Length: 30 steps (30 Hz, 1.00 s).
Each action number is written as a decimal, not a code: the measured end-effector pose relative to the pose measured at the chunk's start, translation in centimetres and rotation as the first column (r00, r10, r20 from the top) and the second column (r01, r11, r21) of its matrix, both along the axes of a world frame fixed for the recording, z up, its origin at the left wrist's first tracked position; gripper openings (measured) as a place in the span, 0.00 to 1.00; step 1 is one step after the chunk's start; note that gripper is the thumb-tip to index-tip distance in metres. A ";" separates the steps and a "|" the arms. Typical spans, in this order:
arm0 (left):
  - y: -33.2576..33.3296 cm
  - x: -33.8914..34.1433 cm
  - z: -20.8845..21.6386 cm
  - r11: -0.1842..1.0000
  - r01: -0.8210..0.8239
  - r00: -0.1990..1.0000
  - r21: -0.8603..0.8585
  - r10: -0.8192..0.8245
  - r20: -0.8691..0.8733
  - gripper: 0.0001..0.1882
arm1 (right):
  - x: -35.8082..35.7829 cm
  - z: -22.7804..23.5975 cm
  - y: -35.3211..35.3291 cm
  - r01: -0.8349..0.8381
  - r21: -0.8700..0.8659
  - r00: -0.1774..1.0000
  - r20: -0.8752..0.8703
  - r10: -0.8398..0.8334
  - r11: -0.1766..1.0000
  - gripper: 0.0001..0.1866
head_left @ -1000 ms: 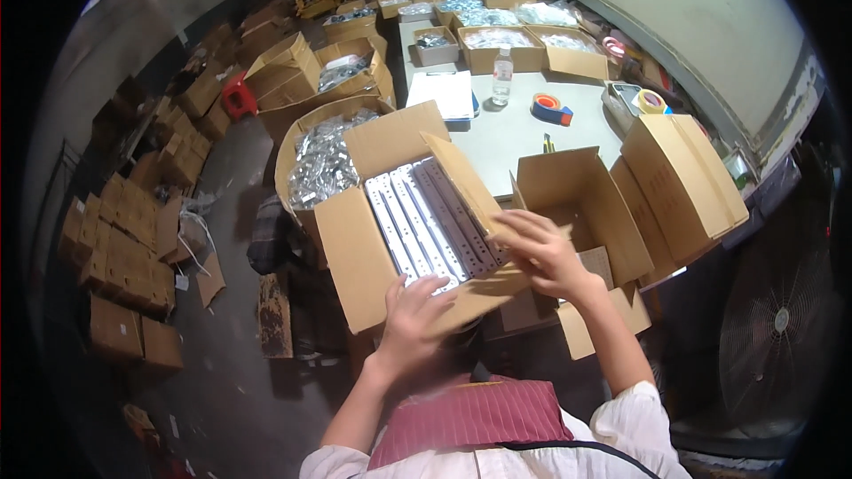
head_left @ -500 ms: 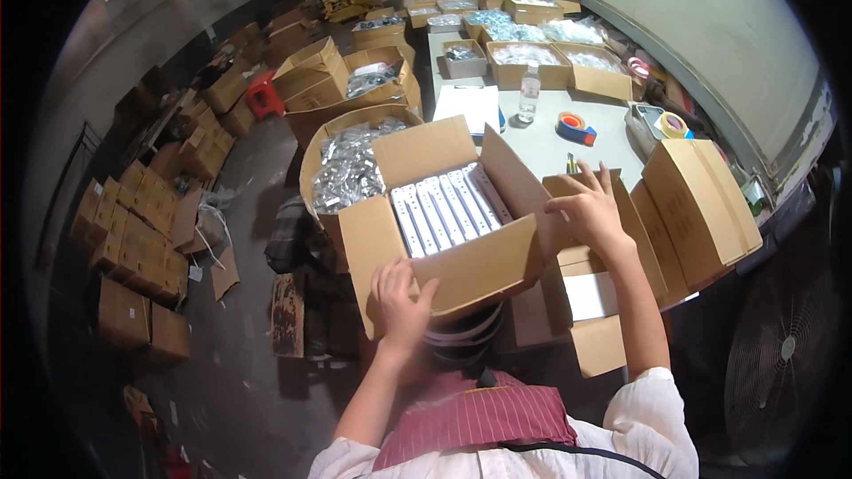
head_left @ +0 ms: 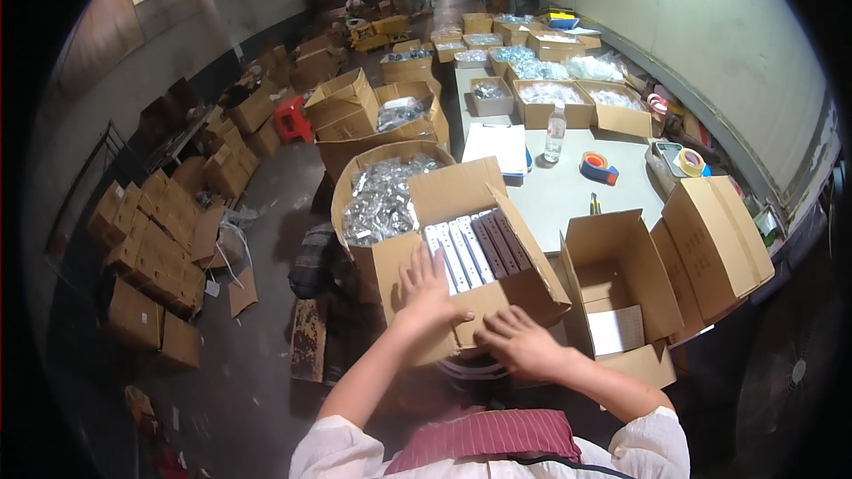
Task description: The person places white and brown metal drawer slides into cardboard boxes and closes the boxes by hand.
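Observation:
An open cardboard box point(head_left: 486, 311) stands in front of me, packed with a row of flat bars. Those on its left are white bars point(head_left: 461, 253); the ones on the right are brown bars point(head_left: 500, 242). My left hand point(head_left: 424, 291) lies over the box's near left corner, fingers outstretched beside the white bars, thumb along the near flap. On the near flap's outer side rests my right hand point(head_left: 522, 343), its fingers loosely bent and apart, holding nothing visible. Immediately right is another open carton point(head_left: 614, 244) with a white sheet point(head_left: 616, 330) at its near side.
Behind the box, a large carton point(head_left: 342, 204) holds bagged metal parts. The table point(head_left: 568, 180) carries a bottle point(head_left: 555, 133), a tape dispenser point(head_left: 599, 168), papers point(head_left: 494, 147) and several filled boxes. Stacked cartons point(head_left: 142, 222) line the left floor; a fan point(head_left: 796, 372) stands right.
My right hand has left the right-hand flap and come down to the near flap. My left hand has moved farther over the box. Brown bars now show where white ones were visible.

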<state>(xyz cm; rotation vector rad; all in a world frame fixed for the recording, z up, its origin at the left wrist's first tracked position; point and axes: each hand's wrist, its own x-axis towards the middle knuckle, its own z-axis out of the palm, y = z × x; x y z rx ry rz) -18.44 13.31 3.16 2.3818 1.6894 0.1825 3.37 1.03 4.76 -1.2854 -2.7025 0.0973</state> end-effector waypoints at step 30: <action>12.1 -5.4 -1.2 0.993 -0.040 0.772 -0.112 0.102 0.628 0.39 | 6.3 -2.7 9.6 0.353 0.012 0.930 -0.111 -0.350 0.936 0.76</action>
